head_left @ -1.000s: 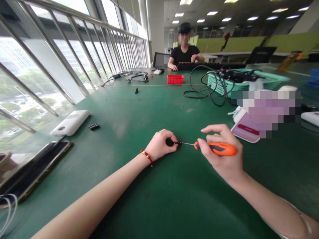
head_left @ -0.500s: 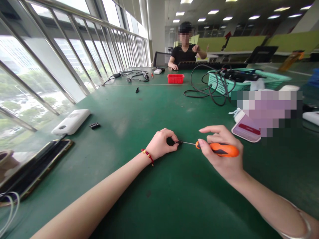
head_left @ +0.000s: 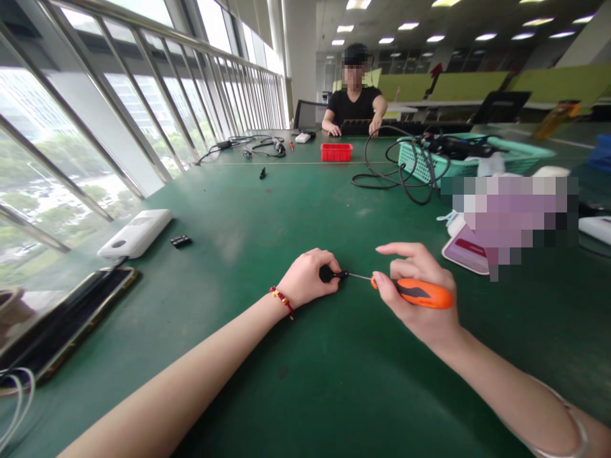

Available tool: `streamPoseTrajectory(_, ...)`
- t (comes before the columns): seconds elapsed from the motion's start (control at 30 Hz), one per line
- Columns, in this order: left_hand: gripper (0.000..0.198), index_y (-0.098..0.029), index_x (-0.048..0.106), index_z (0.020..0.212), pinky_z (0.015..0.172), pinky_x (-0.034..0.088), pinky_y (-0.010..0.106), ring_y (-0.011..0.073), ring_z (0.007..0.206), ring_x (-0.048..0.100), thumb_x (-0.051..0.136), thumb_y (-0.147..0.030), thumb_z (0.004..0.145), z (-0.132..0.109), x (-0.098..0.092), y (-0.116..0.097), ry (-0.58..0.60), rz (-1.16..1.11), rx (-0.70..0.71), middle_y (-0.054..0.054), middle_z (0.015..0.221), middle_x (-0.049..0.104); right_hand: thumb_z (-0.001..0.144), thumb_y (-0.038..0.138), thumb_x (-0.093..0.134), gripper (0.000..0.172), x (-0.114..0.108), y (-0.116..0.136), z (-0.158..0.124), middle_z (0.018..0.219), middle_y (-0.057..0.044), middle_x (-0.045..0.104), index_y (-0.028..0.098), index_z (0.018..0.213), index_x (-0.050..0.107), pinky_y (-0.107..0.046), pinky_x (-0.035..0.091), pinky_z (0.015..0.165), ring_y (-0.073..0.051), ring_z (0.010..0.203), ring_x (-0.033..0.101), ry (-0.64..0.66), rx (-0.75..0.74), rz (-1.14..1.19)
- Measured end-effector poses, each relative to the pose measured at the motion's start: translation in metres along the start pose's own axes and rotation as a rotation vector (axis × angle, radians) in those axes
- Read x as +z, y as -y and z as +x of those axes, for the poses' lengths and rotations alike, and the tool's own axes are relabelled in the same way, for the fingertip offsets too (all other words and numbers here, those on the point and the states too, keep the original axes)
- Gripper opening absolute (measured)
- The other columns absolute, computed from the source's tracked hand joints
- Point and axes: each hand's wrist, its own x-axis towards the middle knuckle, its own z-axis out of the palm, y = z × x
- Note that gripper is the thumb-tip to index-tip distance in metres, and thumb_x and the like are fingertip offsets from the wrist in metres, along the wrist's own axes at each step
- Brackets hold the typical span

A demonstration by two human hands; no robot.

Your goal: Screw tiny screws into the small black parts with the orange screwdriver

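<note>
Orange-and-grey screwdriver (head_left: 426,293) wrapped in my right hand (head_left: 420,321), index finger lifted, shaft running to the small black part (head_left: 343,274) that my left hand (head_left: 305,278) pinches over the green table (head_left: 267,394). Part looks light, stiff, maybe slick; best held by its sides. White case (head_left: 138,233) and black block (head_left: 181,241) lie left, well clear of the shaft.

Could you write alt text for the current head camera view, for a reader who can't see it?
A person's right hand holds an orange and black screwdriver, its tip at a small black part pinched in the left hand, over a green table. Beyond are a red box, a teal basket and another person, seated.
</note>
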Motion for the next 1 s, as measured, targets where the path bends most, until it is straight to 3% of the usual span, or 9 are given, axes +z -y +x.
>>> streamPoseTrajectory(0.07,0.006,-0.018,0.057,0.07,0.078,0.048,0.03,0.0163,0.08,0.059,0.06,-0.016,0.066,0.0001,0.0005,0.0011,0.002,-0.004,-0.001,0.001,0.081,0.066,0.076,0.021,0.06,0.019,-0.0006,0.0013,-0.0008,0.043,0.01,0.035,0.02,0.093,0.053,-0.025,0.039,0.047,-0.009,0.04,0.041,0.008,-0.007,-0.02)
streamPoseTrajectory(0.17,0.005,-0.018,0.057,0.07,0.078,0.047,0.029,0.016,0.08,0.059,0.06,-0.016,0.066,0.0003,0.0008,0.0025,0.009,-0.013,-0.005,0.001,0.081,0.066,0.075,0.019,0.06,0.024,0.0,0.0011,-0.0006,0.048,0.008,0.041,0.021,0.098,0.052,-0.025,0.041,0.049,-0.009,0.043,0.043,-0.041,0.005,0.004)
streamPoseTrajectory(0.33,0.005,-0.019,0.057,0.069,0.078,0.047,0.029,0.0155,0.079,0.059,0.06,-0.016,0.066,0.0003,0.0004,0.0024,0.013,-0.036,-0.002,0.0,0.08,0.067,0.07,0.02,0.064,0.046,0.0029,-0.0025,0.0011,0.086,-0.004,0.055,0.02,0.112,0.046,-0.033,0.05,0.068,-0.017,0.074,0.058,-0.165,-0.028,0.076)
streamPoseTrajectory(0.43,0.004,-0.018,0.058,0.069,0.077,0.047,0.029,0.0156,0.078,0.059,0.06,-0.016,0.067,0.0003,0.0002,0.002,0.008,-0.037,-0.003,0.0,0.079,0.066,0.073,0.022,0.062,0.045,0.0023,-0.002,0.0007,0.067,0.003,0.05,0.02,0.114,0.044,-0.028,0.046,0.054,-0.013,0.056,0.051,-0.111,0.035,0.088)
streamPoseTrajectory(0.5,0.004,-0.018,0.058,0.07,0.077,0.047,0.029,0.0155,0.078,0.059,0.06,-0.017,0.066,0.0004,0.0002,0.0022,0.009,-0.041,-0.009,0.0,0.08,0.066,0.075,0.024,0.06,0.032,0.0008,0.0001,0.0001,0.052,0.008,0.041,0.02,0.106,0.049,-0.025,0.039,0.046,-0.01,0.044,0.044,-0.05,0.068,0.048)
streamPoseTrajectory(0.63,0.004,-0.018,0.059,0.07,0.077,0.047,0.028,0.0152,0.078,0.059,0.061,-0.017,0.067,0.0005,0.0,0.0029,0.013,-0.053,-0.015,0.0,0.08,0.066,0.078,0.024,0.058,0.012,-0.001,0.0034,0.0001,0.046,0.008,0.04,0.021,0.089,0.055,-0.024,0.039,0.046,-0.01,0.042,0.046,-0.021,0.04,-0.002)
streamPoseTrajectory(0.77,0.004,-0.018,0.059,0.07,0.077,0.047,0.028,0.015,0.078,0.06,0.061,-0.016,0.067,0.0005,-0.0002,0.0025,0.017,-0.053,-0.017,0.0,0.08,0.066,0.071,0.02,0.063,0.038,0.0011,0.0014,0.0014,0.068,0.002,0.053,0.02,0.107,0.049,-0.029,0.048,0.062,-0.014,0.06,0.056,-0.126,-0.033,0.03)
streamPoseTrajectory(0.87,0.004,-0.018,0.06,0.07,0.076,0.047,0.028,0.015,0.078,0.06,0.062,-0.016,0.067,0.0005,-0.0002,0.0019,0.014,-0.053,-0.026,0.0,0.079,0.066,0.07,0.021,0.063,0.048,0.0017,-0.0003,0.0015,0.072,0.001,0.051,0.019,0.114,0.044,-0.029,0.047,0.058,-0.014,0.061,0.054,-0.119,-0.013,0.076)
streamPoseTrajectory(1.0,0.004,-0.018,0.062,0.071,0.076,0.048,0.027,0.0149,0.077,0.061,0.062,-0.017,0.067,0.0004,-0.0003,0.0015,0.005,-0.066,-0.058,0.0,0.079,0.067,0.077,0.024,0.057,0.015,-0.0014,0.0024,0.0002,0.049,0.008,0.039,0.02,0.091,0.054,-0.024,0.038,0.045,-0.009,0.042,0.044,0.012,0.008,-0.001)
